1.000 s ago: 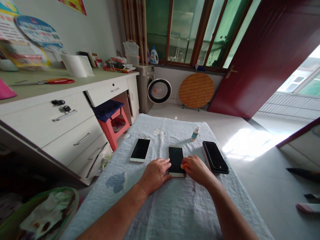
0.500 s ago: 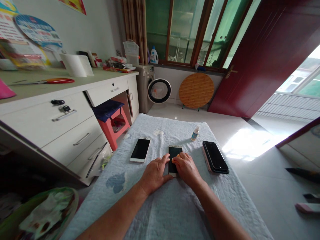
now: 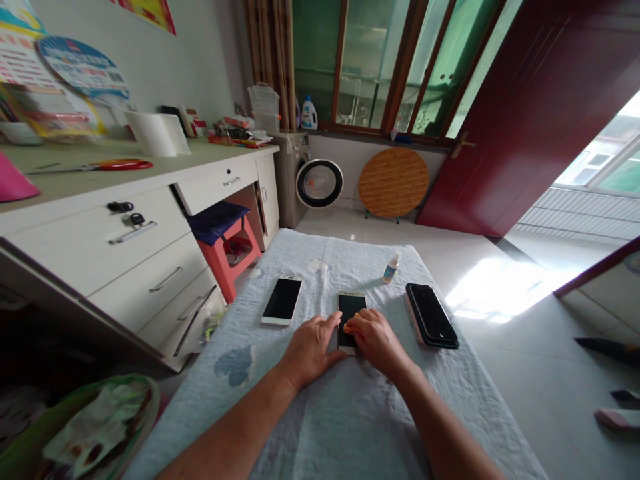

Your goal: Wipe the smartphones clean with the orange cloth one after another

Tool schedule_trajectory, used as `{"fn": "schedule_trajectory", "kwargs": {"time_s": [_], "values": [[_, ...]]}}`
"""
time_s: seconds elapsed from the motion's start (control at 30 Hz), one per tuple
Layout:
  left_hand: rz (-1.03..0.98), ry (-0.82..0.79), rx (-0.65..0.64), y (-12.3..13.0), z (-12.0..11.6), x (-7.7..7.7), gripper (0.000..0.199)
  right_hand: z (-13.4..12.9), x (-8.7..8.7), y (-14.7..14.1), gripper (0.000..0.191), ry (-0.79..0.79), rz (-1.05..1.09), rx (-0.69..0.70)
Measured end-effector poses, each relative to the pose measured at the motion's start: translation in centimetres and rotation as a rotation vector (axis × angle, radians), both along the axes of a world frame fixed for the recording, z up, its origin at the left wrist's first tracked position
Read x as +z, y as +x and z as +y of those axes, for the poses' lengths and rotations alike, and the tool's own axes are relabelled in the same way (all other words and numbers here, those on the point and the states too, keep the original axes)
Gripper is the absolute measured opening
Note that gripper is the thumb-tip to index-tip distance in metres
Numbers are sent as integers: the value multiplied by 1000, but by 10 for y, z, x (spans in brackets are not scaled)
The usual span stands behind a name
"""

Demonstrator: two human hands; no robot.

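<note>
A smartphone point(image 3: 352, 303) with a dark screen lies face up on the cloth-covered table, between my two hands. My left hand point(image 3: 313, 347) steadies it, fingertips at its left edge and thumb by its lower corner. Pinched in my right hand point(image 3: 375, 337) is a small orange cloth point(image 3: 349, 328), pressed against the screen; most of the cloth is hidden by the fingers. A white smartphone point(image 3: 283, 301) lies to the left. On the right is a stack of phones point(image 3: 431, 316), a black one on top. Beyond my right hand stands a small spray bottle point(image 3: 391, 268).
A pale blue quilted cloth point(image 3: 350, 427) covers the table. To the left are a pink stool point(image 3: 227, 257), a white desk point(image 3: 200, 160) with drawers, and a bin point(image 3: 155, 400) holding crumpled tissue. A washing machine point(image 3: 291, 180) with its door open stands behind.
My right hand has shifted very slightly over the screen with the orange cloth. My left hand and the phones stay in place; the view has moved a little.
</note>
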State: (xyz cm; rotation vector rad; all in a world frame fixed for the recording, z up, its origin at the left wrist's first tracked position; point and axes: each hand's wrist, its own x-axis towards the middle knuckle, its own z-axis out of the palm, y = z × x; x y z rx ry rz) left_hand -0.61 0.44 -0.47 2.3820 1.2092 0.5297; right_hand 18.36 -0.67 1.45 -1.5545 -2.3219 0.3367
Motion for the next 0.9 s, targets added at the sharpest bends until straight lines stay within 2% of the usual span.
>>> {"fn": "schedule_trajectory", "kwargs": {"time_s": [0.13, 0.27, 0.43, 0.77, 0.9], "values": [[11, 62, -54, 0, 0, 0, 46, 15, -12, 9, 22, 77, -2, -276], [28, 101, -90, 0, -1, 1, 38, 23, -19, 11, 15, 121, -15, -369], [42, 123, -110, -1, 0, 0, 35, 24, -21, 4, 20, 135, -19, -299], [38, 89, -135, 2, -4, 7, 21, 10, -12, -10, 29, 54, 46, 16], [73, 98, -139, 3, -5, 12, 19, 10, -11, -8, 30, 53, 21, 13]]}}
